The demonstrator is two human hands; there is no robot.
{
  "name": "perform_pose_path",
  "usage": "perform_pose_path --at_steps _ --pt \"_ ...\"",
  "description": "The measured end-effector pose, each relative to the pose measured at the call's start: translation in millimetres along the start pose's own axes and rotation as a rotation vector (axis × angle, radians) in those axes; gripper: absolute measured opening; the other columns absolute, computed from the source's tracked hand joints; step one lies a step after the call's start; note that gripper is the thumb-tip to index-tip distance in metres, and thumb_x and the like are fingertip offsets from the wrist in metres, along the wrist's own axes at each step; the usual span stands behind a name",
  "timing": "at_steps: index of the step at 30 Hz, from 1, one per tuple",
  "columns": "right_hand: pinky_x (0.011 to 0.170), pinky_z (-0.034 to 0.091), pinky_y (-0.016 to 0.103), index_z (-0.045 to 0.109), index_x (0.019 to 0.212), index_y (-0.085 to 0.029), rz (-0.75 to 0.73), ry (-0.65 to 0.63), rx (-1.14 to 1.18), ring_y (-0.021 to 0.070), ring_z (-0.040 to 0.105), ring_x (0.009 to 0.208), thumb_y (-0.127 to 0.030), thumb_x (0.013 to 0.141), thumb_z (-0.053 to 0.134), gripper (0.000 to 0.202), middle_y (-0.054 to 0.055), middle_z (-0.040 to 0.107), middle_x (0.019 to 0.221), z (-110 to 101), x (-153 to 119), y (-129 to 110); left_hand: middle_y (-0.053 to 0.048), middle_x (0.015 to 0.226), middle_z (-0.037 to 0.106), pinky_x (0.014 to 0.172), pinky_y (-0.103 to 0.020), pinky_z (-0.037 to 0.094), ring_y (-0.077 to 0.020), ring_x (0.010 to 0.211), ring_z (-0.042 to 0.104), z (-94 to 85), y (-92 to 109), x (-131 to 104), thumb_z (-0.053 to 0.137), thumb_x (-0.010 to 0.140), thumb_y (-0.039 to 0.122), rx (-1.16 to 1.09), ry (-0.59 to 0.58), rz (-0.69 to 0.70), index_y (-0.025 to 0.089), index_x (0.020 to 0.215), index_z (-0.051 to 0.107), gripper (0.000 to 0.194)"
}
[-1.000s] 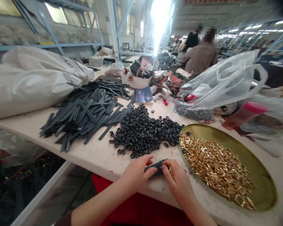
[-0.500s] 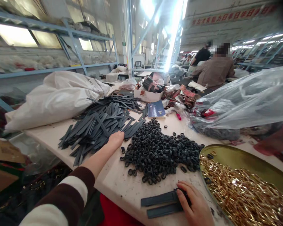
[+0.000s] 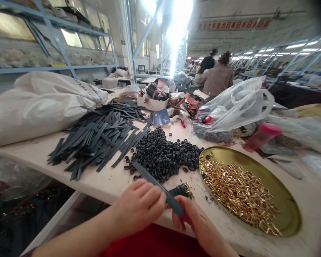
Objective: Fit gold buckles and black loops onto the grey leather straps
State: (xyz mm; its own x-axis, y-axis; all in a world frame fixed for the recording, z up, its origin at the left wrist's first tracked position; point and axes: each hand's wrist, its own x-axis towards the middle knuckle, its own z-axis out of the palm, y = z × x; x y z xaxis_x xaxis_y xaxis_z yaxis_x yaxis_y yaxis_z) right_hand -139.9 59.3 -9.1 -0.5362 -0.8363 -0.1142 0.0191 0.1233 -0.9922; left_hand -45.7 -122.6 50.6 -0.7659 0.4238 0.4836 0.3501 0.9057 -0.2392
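Note:
My left hand (image 3: 143,203) is closed round a dark flat strap (image 3: 156,185), whose far end points up toward the pile of small black loops (image 3: 163,153). The near end of this strap lies in my right hand (image 3: 188,214), between thumb and fingers. Just beyond my right hand, another dark strap with a gold buckle (image 3: 187,191) rests on the table. Many loose dark straps (image 3: 96,137) are heaped to the left. To the right, a round gold tray (image 3: 289,200) holds a mass of gold buckles (image 3: 240,189).
A white sack (image 3: 40,103) lies at the left. Behind the heaps are a blue booklet (image 3: 161,117) and a cardboard box (image 3: 152,104). Farther right are a clear plastic bag (image 3: 238,103) and a pink-lidded container (image 3: 264,136). Two people are in the background.
My left hand has come from the strap heap to my right hand, now with a strap. Straps formerly under my right hand have shifted, and a gold buckle now shows. The view has turned right.

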Motion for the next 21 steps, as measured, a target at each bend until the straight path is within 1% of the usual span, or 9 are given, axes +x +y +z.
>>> perform_pose_path --at_steps 2,5,8,10,12,13,15,18,21 --pt "0.046 0.035 0.022 0.048 0.074 -0.018 0.065 -0.076 0.058 0.0094 0.042 0.046 -0.049 0.085 0.034 0.036 -0.003 0.047 0.053 8 -15 -10 -0.001 0.072 0.058 0.063 -0.028 0.039 -0.0136 0.064 0.051 0.2 28 4 0.042 0.086 0.017 -0.088 -0.055 0.031 0.015 0.089 0.055 0.014" --pt "0.043 0.028 0.02 0.048 0.071 -0.018 0.126 -0.077 -0.043 0.0071 0.035 0.044 -0.043 0.083 0.042 0.029 -0.007 0.04 0.048 4 -28 -13 -0.004 0.086 0.061 0.075 -0.031 0.039 -0.0173 0.08 0.054 4.7 43 5 0.047 0.085 0.023 -0.27 -0.118 -0.117 0.017 0.094 0.056 0.014" --pt "0.044 0.029 0.02 0.053 0.066 -0.016 0.171 -0.186 -0.151 0.0073 0.037 0.045 -0.034 0.082 0.045 0.024 -0.006 0.041 0.048 -11 -28 -10 -0.007 0.096 0.063 0.08 -0.034 0.04 -0.022 0.091 0.055 9.1 44 6 0.052 0.081 0.03 -0.598 -0.318 -0.389 0.019 0.096 0.057 0.019" --pt "0.047 0.033 0.02 0.053 0.064 -0.016 0.129 -0.171 -0.284 0.0082 0.042 0.047 -0.032 0.084 0.039 0.029 -0.004 0.045 0.049 -24 -16 -7 -0.004 0.077 0.064 0.066 -0.028 0.044 -0.0177 0.071 0.059 13.6 45 6 0.045 0.083 0.03 -0.959 -0.521 -0.632 0.017 0.084 0.056 0.017" --pt "0.051 0.038 0.02 0.054 0.066 -0.017 0.046 -0.03 -0.558 0.0098 0.05 0.052 -0.033 0.089 0.03 0.037 -0.002 0.052 0.054 -39 4 -1 0.0 0.061 0.06 0.051 -0.021 0.041 -0.0114 0.051 0.055 19.8 48 8 0.036 0.085 0.027 -1.326 -0.602 -0.954 0.016 0.077 0.051 0.02" --pt "0.054 0.039 0.021 0.054 0.067 -0.017 0.005 0.09 -0.752 0.0105 0.053 0.055 -0.032 0.09 0.027 0.038 -0.001 0.055 0.058 -48 16 4 0.001 0.059 0.058 0.047 -0.019 0.039 -0.0093 0.047 0.053 23.3 50 8 0.034 0.085 0.026 -1.474 -0.578 -1.119 0.016 0.077 0.048 0.019" --pt "0.063 0.04 0.023 0.057 0.078 -0.017 -0.007 0.244 -0.919 0.0143 0.056 0.072 -0.028 0.088 0.034 0.028 0.003 0.06 0.074 -64 43 14 0.0 0.062 0.059 0.046 -0.016 0.038 -0.0075 0.048 0.054 29.6 51 10 0.036 0.085 0.024 -1.676 -0.445 -1.368 0.015 0.081 0.046 0.015" --pt "0.071 0.038 0.027 0.057 0.089 -0.016 0.014 0.352 -1.058 0.0193 0.055 0.086 -0.021 0.084 0.041 0.017 0.009 0.057 0.094 -80 79 30 -0.004 0.07 0.062 0.053 -0.017 0.042 -0.0083 0.057 0.058 36.1 49 12 0.04 0.083 0.022 -1.845 -0.286 -1.531 0.012 0.087 0.049 0.014" --pt "0.065 0.036 0.028 0.057 0.083 -0.016 0.038 0.36 -1.165 0.0206 0.056 0.081 -0.018 0.082 0.044 0.014 0.011 0.055 0.093 -86 100 41 -0.006 0.075 0.063 0.057 -0.019 0.044 -0.0093 0.062 0.06 40.1 45 14 0.042 0.082 0.019 -1.913 -0.229 -1.604 0.01 0.089 0.051 0.014"
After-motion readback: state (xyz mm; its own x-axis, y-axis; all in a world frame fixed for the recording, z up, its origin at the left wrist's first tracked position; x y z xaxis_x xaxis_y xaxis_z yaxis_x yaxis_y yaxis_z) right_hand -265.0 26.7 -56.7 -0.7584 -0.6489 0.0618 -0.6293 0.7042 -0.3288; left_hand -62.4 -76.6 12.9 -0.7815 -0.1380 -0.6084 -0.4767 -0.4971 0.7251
